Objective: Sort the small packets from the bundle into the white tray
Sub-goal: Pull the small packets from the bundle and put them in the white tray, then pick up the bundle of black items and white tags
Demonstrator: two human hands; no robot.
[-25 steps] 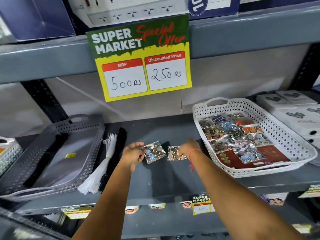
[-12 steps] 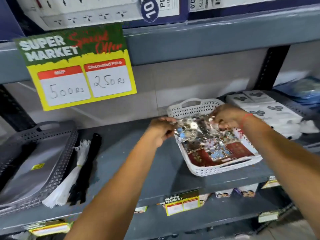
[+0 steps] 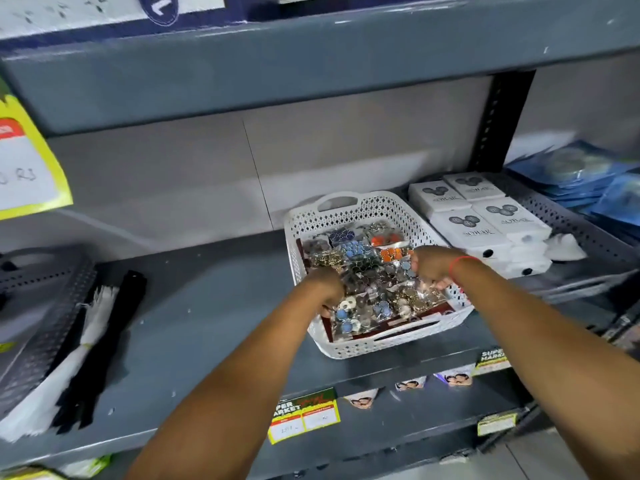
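Both hands were down inside the white tray (image 3: pixel 372 206), which sat on the grey shelf (image 3: pixel 207 306) just left of a stack of white boxes (image 3: pixel 478 216). The left hand (image 3: pixel 327 289) hung over the tray's near-left corner with its fingers curled under, apparently pinching the edge of a clear packet of blue and white buttons (image 3: pixel 349 315), though the fingertips were hidden beneath the knuckles and the grip could not be confirmed. The right hand (image 3: pixel 433 266), a red thread (image 3: pixel 459 263) at its wrist, was loosely fisted over the right side of the pile; whether it held a packet or only pressed on the heap could not be told. The small packets (image 3: pixel 367 268) already filled most of the tray floor, overlapping in a glossy, slippery layer. No bundle was clearly visible outside the tray; only a sheaf of white and black strips (image 3: pixel 90 341) lay well apart on the left. The step in hand seemed to be setting packets down and settling them. To do it well, each packet probably wanted laying flat into a gap rather than on top, fingers released one side at a time so the film would not cling and lift, and the neighbours kept from sliding toward the low front rim (image 3: pixel 398 344)
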